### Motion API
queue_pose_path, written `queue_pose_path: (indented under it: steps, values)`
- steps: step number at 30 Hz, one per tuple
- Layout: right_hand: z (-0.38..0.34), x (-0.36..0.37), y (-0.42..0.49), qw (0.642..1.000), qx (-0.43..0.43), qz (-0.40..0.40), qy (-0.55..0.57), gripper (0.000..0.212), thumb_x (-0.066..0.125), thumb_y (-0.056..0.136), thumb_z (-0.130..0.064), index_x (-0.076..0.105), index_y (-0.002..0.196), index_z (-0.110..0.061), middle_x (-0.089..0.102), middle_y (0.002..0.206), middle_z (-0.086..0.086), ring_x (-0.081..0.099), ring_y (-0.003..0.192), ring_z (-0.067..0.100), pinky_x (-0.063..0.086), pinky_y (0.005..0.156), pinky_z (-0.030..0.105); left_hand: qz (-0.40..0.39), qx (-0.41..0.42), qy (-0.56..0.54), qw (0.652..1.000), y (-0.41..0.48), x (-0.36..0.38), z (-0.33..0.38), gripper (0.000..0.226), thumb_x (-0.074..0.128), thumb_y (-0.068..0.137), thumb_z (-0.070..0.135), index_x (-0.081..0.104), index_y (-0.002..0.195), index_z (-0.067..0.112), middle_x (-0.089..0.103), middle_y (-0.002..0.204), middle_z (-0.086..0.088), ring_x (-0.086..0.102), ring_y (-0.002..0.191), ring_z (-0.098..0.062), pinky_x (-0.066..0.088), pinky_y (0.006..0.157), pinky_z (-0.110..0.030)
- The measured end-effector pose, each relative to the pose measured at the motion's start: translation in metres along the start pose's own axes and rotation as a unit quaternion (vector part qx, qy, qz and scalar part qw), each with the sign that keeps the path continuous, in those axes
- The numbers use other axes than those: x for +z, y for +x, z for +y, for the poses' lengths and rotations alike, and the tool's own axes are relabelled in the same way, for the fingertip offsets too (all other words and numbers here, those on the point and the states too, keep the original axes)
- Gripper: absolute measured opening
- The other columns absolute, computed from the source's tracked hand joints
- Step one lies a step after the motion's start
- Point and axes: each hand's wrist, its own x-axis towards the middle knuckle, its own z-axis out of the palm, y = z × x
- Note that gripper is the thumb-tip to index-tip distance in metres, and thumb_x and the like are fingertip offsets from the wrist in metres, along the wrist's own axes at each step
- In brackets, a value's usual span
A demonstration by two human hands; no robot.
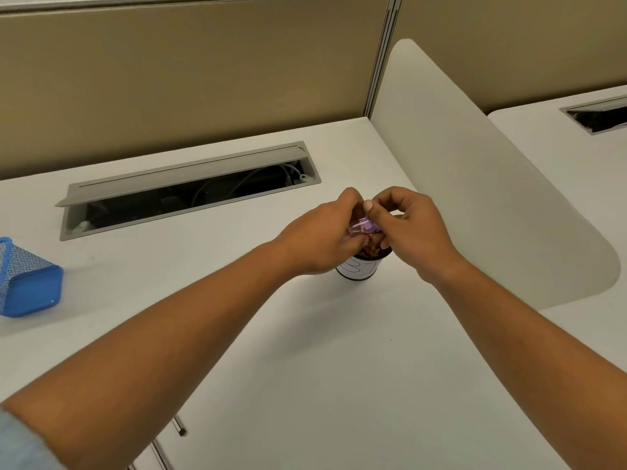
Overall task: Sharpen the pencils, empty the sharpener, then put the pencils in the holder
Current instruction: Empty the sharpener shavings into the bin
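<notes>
The emptying step looks in hand. Well left of the white cup lies the blue mesh holder. Directly over the cup, the left hand pinches the purple sharpener; the right hand curls its fingers onto it. Next, probably tipping the shavings out.

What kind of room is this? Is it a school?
More likely an office. The white desk has a cable hatch cut into it, tan partition panels wall it in, and a curved divider separates it from the next desk.
</notes>
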Motion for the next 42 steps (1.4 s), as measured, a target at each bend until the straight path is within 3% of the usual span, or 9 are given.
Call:
queue_pose_path:
  steps: [6, 12, 19, 24, 27, 29, 34, 38, 42]
  values:
    - [0.000, -0.004, 0.001, 0.999, 0.030, -0.015, 0.015, 0.016, 0.068, 0.091, -0.029, 0.069, 0.084, -0.014, 0.073, 0.087, 0.001, 0.074, 0.069, 0.026, 0.062, 0.064, 0.036, 0.063, 0.015, -0.023, 0.998, -0.001, -0.009, -0.004, 0.029, 0.070, 0.086, 0.022, 0.061, 0.113, 0.023, 0.061, 0.111, 0.003, 0.060, 0.094, -0.016, 0.055, 0.084, -0.038]
    - [0.001, -0.006, 0.000, 0.999, 0.034, -0.015, 0.014, 0.010, 0.066, 0.092, -0.025, 0.070, 0.091, -0.016, 0.071, 0.090, -0.001, 0.075, 0.070, 0.026, 0.063, 0.068, 0.038, 0.109, -0.018, -0.100, 0.989, -0.002, -0.008, -0.004, 0.033, 0.079, 0.079, 0.017, 0.068, 0.109, 0.024, 0.062, 0.103, 0.006, 0.060, 0.084, -0.007, 0.047, 0.067, -0.012]
    - [0.000, -0.008, -0.002, 0.999, 0.037, -0.012, -0.003, 0.010, 0.068, 0.090, -0.024, 0.073, 0.087, -0.017, 0.074, 0.086, -0.001, 0.074, 0.071, 0.026, 0.062, 0.065, 0.032, 0.120, -0.031, -0.122, 0.985, -0.005, -0.009, -0.001, 0.029, 0.082, 0.075, 0.016, 0.068, 0.099, 0.023, 0.063, 0.091, 0.012, 0.060, 0.079, -0.001, 0.042, 0.057, -0.007]
    - [0.003, -0.013, -0.003, 0.997, 0.065, -0.037, -0.025, 0.010, 0.070, 0.084, -0.020, 0.074, 0.093, -0.022, 0.073, 0.098, -0.003, 0.073, 0.082, 0.021, 0.061, 0.073, 0.036, 0.135, -0.027, -0.154, 0.978, -0.002, -0.006, 0.002, 0.025, 0.082, 0.073, 0.010, 0.073, 0.094, 0.021, 0.068, 0.094, 0.003, 0.068, 0.082, -0.010, 0.057, 0.062, -0.017]
    - [0.002, -0.015, -0.005, 0.995, 0.061, -0.054, -0.051, 0.017, 0.071, 0.081, -0.017, 0.072, 0.097, -0.023, 0.072, 0.100, -0.004, 0.069, 0.078, 0.015, 0.046, 0.054, 0.015, 0.139, -0.034, -0.148, 0.979, 0.000, -0.002, 0.003, 0.024, 0.081, 0.074, 0.009, 0.074, 0.095, 0.020, 0.067, 0.096, 0.002, 0.068, 0.083, -0.011, 0.060, 0.066, -0.022]
    - [0.002, -0.016, -0.006, 0.994, 0.062, -0.058, -0.070, 0.018, 0.072, 0.081, -0.015, 0.072, 0.097, -0.023, 0.072, 0.097, -0.004, 0.069, 0.078, 0.015, 0.040, 0.048, 0.010, 0.145, -0.041, -0.144, 0.978, 0.000, 0.001, 0.003, 0.023, 0.080, 0.074, 0.009, 0.075, 0.094, 0.020, 0.068, 0.097, 0.001, 0.068, 0.082, -0.012, 0.060, 0.066, -0.023]
    - [-0.001, -0.016, -0.008, 0.995, 0.047, -0.043, -0.083, 0.011, 0.066, 0.088, -0.022, 0.071, 0.097, -0.024, 0.072, 0.092, -0.004, 0.073, 0.075, 0.021, 0.046, 0.058, 0.023, 0.153, -0.062, -0.147, 0.975, 0.001, 0.003, 0.001, 0.026, 0.080, 0.072, 0.010, 0.074, 0.094, 0.021, 0.069, 0.098, 0.000, 0.068, 0.083, -0.011, 0.054, 0.062, -0.016]
    - [-0.004, -0.017, -0.007, 0.995, 0.057, -0.046, -0.068, 0.013, 0.067, 0.088, -0.018, 0.072, 0.099, -0.024, 0.072, 0.087, 0.002, 0.075, 0.069, 0.020, 0.059, 0.068, 0.037, 0.165, -0.081, -0.164, 0.969, -0.001, 0.001, 0.001, 0.027, 0.082, 0.073, 0.011, 0.073, 0.097, 0.020, 0.068, 0.098, 0.002, 0.066, 0.084, -0.010, 0.050, 0.058, -0.011]
    - [-0.006, -0.017, -0.007, 0.993, 0.100, -0.061, -0.010, 0.012, 0.069, 0.088, -0.013, 0.072, 0.099, -0.011, 0.073, 0.096, 0.006, 0.075, 0.069, 0.019, 0.062, 0.075, 0.034, 0.169, -0.086, -0.176, 0.966, -0.004, 0.000, 0.001, 0.026, 0.082, 0.073, 0.012, 0.073, 0.096, 0.019, 0.067, 0.094, 0.004, 0.064, 0.077, -0.004, 0.048, 0.052, -0.004]
